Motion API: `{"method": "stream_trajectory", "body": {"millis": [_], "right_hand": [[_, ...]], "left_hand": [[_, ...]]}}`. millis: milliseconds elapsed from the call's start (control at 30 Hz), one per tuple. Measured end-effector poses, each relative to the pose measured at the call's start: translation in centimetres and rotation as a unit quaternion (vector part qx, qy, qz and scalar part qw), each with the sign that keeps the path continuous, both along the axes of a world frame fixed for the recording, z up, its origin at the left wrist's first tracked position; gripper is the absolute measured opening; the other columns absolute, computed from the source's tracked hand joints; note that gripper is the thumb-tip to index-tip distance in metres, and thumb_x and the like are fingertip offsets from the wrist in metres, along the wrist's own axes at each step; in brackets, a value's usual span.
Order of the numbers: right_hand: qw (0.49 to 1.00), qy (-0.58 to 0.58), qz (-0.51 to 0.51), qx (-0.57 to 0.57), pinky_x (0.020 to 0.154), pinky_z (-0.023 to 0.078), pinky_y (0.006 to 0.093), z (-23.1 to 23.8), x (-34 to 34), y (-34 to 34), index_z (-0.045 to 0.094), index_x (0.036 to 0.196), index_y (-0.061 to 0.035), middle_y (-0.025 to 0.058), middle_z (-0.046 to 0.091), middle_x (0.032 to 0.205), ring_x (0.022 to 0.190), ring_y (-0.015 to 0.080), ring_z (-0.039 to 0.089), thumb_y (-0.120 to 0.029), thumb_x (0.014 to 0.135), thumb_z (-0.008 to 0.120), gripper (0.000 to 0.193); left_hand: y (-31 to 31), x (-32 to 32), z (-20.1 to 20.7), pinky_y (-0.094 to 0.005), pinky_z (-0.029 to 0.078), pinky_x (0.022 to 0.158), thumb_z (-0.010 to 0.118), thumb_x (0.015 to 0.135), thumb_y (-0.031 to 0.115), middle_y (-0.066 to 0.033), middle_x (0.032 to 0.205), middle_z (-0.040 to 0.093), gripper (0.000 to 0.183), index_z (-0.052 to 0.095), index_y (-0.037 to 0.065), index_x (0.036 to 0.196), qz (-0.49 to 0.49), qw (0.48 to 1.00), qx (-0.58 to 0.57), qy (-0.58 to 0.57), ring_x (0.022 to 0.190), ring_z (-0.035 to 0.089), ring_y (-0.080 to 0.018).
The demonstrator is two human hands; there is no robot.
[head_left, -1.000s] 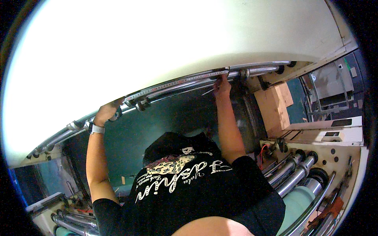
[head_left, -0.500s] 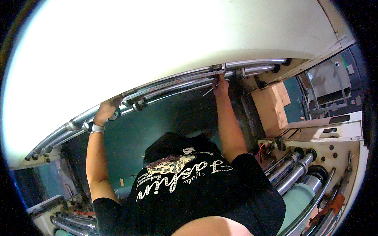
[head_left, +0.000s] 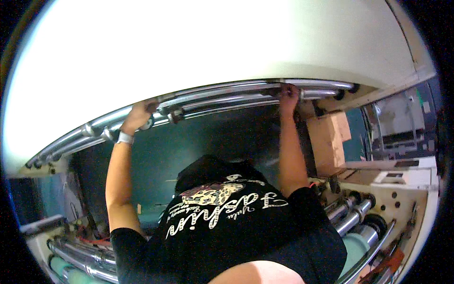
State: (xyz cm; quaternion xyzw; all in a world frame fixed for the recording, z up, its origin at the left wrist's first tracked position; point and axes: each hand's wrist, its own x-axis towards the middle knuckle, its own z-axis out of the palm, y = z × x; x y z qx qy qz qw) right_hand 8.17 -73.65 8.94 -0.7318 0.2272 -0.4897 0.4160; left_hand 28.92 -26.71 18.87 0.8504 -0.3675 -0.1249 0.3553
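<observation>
My left hand (head_left: 138, 116), with a pale watch (head_left: 126, 137) on its wrist, is closed around a round tape measure (head_left: 149, 124) beside the chrome rods. The blade (head_left: 227, 92) runs along the upper rod (head_left: 208, 90) toward my right hand; blur hides most of its marks. Against the rods at the other end, my right hand (head_left: 289, 97) has its fingers bent near a collar. Motion smears what they hold. Between my hands a dark clamp collar (head_left: 176, 116) sits on the lower rod (head_left: 231, 102).
A broad white panel (head_left: 198, 42) spans the far side above the rods. Brown cartons (head_left: 328, 139) stand at the right, beyond the machine frame. More chrome rollers (head_left: 352, 215) and a pale green roller (head_left: 357, 246) lie near right, with similar rollers (head_left: 85, 265) near left.
The view has shifted and blurred. My right hand has slid rightward along the rods, and the thin white stick that showed under it is out of sight. My left hand still grips the tape measure.
</observation>
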Motion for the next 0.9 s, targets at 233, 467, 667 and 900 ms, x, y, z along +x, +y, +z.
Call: {"method": "stream_trajectory", "body": {"millis": [233,467,667,900], "right_hand": [[0.972,-0.068,0.059,0.216,0.058,0.043,0.0282,1.5,0.7,1.7,0.053,0.089,-0.0031,0.0064,0.052,0.085,0.072,0.0161,0.048,-0.014,0.081,0.053,0.014],[0.997,-0.004,0.069,0.019,0.054,0.042,0.0253,-1.0,0.1,-1.0,0.051,0.093,-0.0084,0.0016,0.049,0.08,0.068,0.0113,0.047,-0.009,0.082,0.052,0.011],[0.989,0.015,0.088,0.121,0.051,0.041,0.0238,-1.2,-0.6,-1.3,0.05,0.093,-0.0107,0.0015,0.05,0.077,0.064,0.0108,0.047,-0.01,0.081,0.054,0.013],[0.85,-0.041,-0.004,0.525,0.044,0.036,0.0245,-1.8,-0.9,2.5,0.052,0.088,-0.0121,0.0019,0.049,0.066,0.056,0.0128,0.046,-0.035,0.075,0.064,0.028]], "left_hand": [[1.4,1.2,-0.6,-0.028,0.042,0.066,0.054,0.082,0.018,-0.0089,0.073,0.057,0.017,0.057,0.003,0.088,-0.048,0.998,0.024,0.027,0.069,0.051,-0.0131],[2.2,1.4,0.6,-0.0304,0.043,0.071,0.049,0.083,0.02,-0.0078,0.079,0.06,0.017,0.057,0.006,0.089,-0.006,0.997,0.063,0.055,0.076,0.057,-0.0184],[1.8,2.4,-0.5,-0.0349,0.042,0.078,0.052,0.083,0.03,-0.0126,0.094,0.059,0.031,0.056,0.007,0.103,0.008,0.996,0.083,0.028,0.086,0.054,-0.0222],[0.9,0.4,2.9,-0.0361,0.04,0.085,0.051,0.083,0.028,-0.0154,0.103,0.057,0.032,0.055,0.005,0.105,0.021,0.996,0.087,-0.018,0.097,0.053,-0.0271]]}}
